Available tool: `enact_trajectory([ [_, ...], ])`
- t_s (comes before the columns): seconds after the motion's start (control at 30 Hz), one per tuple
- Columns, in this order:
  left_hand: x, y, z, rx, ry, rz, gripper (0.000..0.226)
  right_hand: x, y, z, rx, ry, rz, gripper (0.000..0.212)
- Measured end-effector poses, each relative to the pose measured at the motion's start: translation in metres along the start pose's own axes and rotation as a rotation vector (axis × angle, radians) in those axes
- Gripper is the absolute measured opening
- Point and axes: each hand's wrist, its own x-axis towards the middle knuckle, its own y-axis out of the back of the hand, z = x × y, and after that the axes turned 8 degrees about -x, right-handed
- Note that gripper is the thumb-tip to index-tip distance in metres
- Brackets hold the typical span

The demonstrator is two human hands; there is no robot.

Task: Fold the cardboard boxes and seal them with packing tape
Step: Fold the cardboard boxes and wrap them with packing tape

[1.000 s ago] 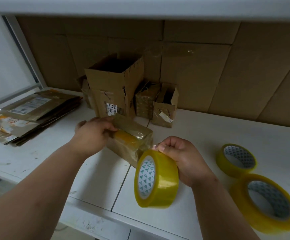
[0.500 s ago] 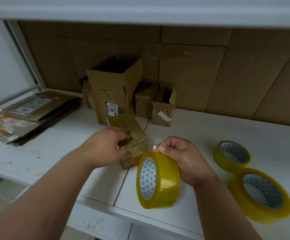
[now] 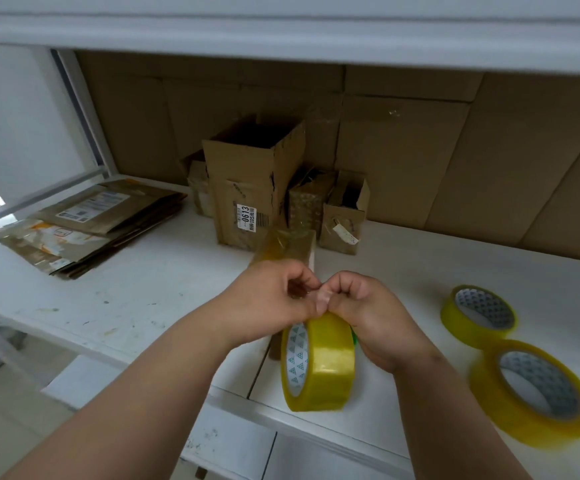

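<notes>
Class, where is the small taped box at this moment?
In the head view, the small taped box sits at centre on the white table, just beyond the left hand, before the tall open carton.

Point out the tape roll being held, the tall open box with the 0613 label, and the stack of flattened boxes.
held tape roll (image 3: 330, 362): head view, yellow outer band.
tall open box (image 3: 247, 174): head view, front wall.
flattened boxes (image 3: 101, 223): head view, top sheet.
</notes>
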Motion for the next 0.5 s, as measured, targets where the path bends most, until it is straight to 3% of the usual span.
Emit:
enact_trajectory([
  [0.23,0.001,-0.004,0.001,0.066,0.004,0.008,0.023,-0.007,-0.009,0.001,-0.566,0.179,0.178,0.016],
  [0.37,0.002,-0.008,0.007,0.221,-0.045,0.027,0.017,-0.015,-0.013,0.004,-0.625,0.332,0.272,0.019],
  [0.5,-0.001,-0.014,0.011,0.31,-0.085,0.027,0.017,-0.02,-0.012,0.004,-0.518,0.321,0.348,0.022],
])
